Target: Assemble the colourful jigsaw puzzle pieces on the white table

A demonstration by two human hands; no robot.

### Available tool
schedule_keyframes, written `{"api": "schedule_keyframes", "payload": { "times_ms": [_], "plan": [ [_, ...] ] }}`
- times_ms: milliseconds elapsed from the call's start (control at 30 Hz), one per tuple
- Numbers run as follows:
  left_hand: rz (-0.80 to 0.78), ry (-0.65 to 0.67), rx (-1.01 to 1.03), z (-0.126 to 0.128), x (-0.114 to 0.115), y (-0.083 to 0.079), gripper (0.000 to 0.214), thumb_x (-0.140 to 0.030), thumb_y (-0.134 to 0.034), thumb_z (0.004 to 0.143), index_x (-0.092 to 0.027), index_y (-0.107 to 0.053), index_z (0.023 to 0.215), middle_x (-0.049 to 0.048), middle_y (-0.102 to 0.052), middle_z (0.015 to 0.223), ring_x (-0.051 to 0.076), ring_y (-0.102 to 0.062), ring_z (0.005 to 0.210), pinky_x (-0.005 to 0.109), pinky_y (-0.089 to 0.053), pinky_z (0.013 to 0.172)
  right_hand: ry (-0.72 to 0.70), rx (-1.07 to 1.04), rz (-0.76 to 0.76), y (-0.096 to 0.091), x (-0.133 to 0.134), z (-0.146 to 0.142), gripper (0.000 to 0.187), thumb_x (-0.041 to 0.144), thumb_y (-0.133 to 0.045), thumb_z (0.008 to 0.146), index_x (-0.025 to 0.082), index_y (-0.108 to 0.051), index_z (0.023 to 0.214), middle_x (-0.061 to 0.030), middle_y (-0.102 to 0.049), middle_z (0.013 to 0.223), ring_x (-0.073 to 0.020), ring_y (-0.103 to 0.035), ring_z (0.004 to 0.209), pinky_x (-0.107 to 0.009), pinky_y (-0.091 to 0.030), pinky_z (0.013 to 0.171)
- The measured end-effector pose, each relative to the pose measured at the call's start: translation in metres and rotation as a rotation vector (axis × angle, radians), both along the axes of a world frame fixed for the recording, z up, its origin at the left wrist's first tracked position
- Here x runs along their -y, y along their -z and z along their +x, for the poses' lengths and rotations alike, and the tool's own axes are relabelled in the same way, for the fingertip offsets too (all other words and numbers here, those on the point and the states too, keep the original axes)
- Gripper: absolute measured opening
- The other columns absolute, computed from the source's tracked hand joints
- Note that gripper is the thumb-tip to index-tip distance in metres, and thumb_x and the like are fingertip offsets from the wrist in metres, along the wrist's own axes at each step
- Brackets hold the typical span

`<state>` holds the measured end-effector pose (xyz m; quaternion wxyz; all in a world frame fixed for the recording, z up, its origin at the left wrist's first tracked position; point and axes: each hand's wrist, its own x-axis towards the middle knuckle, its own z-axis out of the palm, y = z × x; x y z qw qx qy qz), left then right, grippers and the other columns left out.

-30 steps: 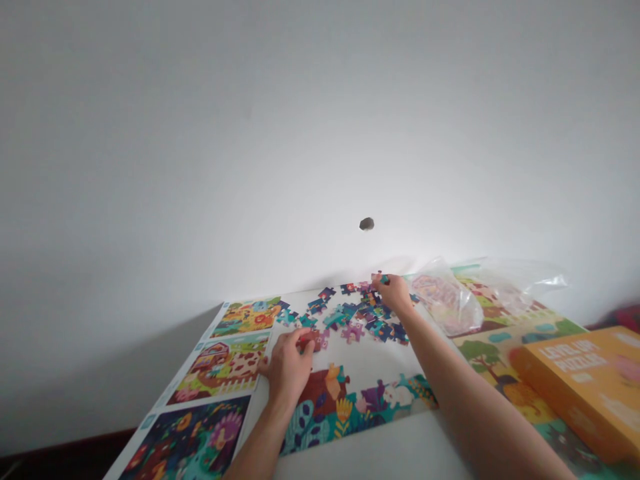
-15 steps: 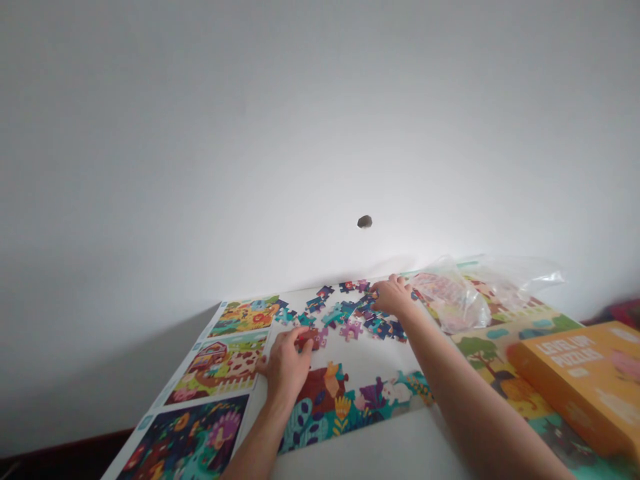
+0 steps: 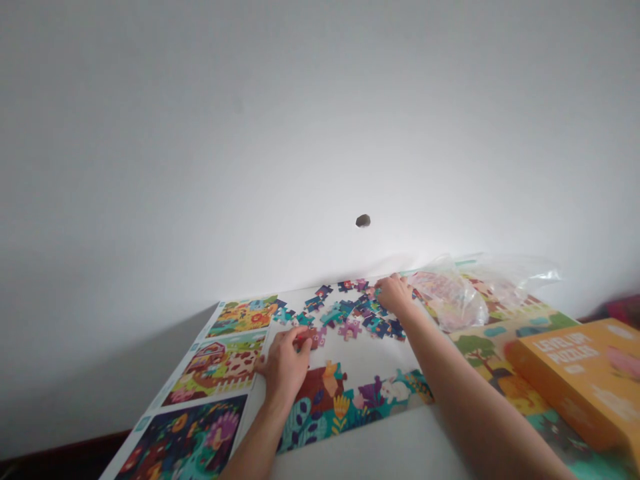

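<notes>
My left hand (image 3: 287,360) rests over the board, thumb and fingers closed on a reddish-brown puzzle piece (image 3: 306,338). Beside that piece lies a pink puzzle piece (image 3: 320,336). At the back of the board my right hand (image 3: 395,293) reaches into the loose puzzle pieces (image 3: 341,312). Its fingers are curled together, and what they hold is hidden. Nearer to me, a joined strip of puzzle (image 3: 367,402) shows a brown animal, a white rabbit and teal leaves. My right forearm passes the strip's right end.
Three printed pictures (image 3: 240,363) line the left side. Clear plastic bags (image 3: 463,300) lie at the back right, one with pieces inside. An orange puzzle box (image 3: 580,380) sits on a printed sheet (image 3: 480,363) at right. The wall (image 3: 300,167) with a small hole rises behind.
My right hand has shifted slightly to the right, and its fingers have drawn in over the loose pieces. My left hand stays in place with its piece. The view has tilted a little.
</notes>
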<state>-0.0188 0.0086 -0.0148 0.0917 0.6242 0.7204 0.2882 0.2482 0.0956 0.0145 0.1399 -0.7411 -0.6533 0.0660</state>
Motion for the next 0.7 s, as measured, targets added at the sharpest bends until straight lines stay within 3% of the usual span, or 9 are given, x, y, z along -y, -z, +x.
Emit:
{"api": "schedule_keyframes", "payload": {
  "times_ms": [167, 267, 467, 700],
  "plan": [
    [-0.021, -0.026, 0.012, 0.002, 0.001, -0.003, 0.029, -0.027, -0.059, 0.085, -0.03, -0.067, 0.112, 0.0053, -0.067, 0.109, 0.025, -0.062, 0.1, 0.048, -0.037, 0.099, -0.198, 0.026, -0.074, 0.004, 0.006, -0.005, 0.044, 0.04, -0.081, 0.062, 0.035, -0.072, 0.105, -0.0103, -0.051, 0.126, -0.0364, -0.037, 0.124, -0.054, -0.027, 0.1],
    [-0.036, -0.048, 0.038, 0.003, 0.002, -0.005, 0.038, -0.026, -0.059, 0.085, -0.03, -0.061, 0.122, 0.0057, -0.068, 0.113, 0.026, -0.062, 0.102, 0.052, -0.035, 0.102, -0.225, 0.02, -0.084, 0.005, 0.005, -0.007, 0.042, 0.042, -0.081, 0.063, 0.03, -0.071, 0.103, -0.011, -0.05, 0.124, -0.0357, -0.037, 0.123, -0.053, -0.028, 0.099],
    [-0.06, -0.052, 0.048, 0.003, 0.002, -0.005, 0.037, -0.023, -0.056, 0.087, -0.031, -0.06, 0.123, 0.0058, -0.067, 0.115, 0.027, -0.062, 0.104, 0.057, -0.03, 0.104, -0.123, -0.026, -0.004, 0.004, 0.0, -0.008, 0.027, 0.041, -0.067, 0.08, 0.027, -0.068, 0.104, -0.0082, -0.055, 0.119, -0.0288, -0.045, 0.115, -0.043, -0.034, 0.094],
    [-0.009, -0.08, 0.003, 0.001, 0.0, -0.003, 0.036, -0.017, -0.051, 0.087, -0.026, -0.062, 0.121, 0.0069, -0.066, 0.112, 0.025, -0.061, 0.106, 0.042, -0.042, 0.092, 0.111, -0.056, 0.055, 0.013, -0.004, -0.003, 0.038, 0.047, -0.043, 0.094, 0.022, -0.07, 0.102, -0.0142, -0.056, 0.117, -0.0327, -0.046, 0.115, -0.046, -0.037, 0.091]
  ]
}}
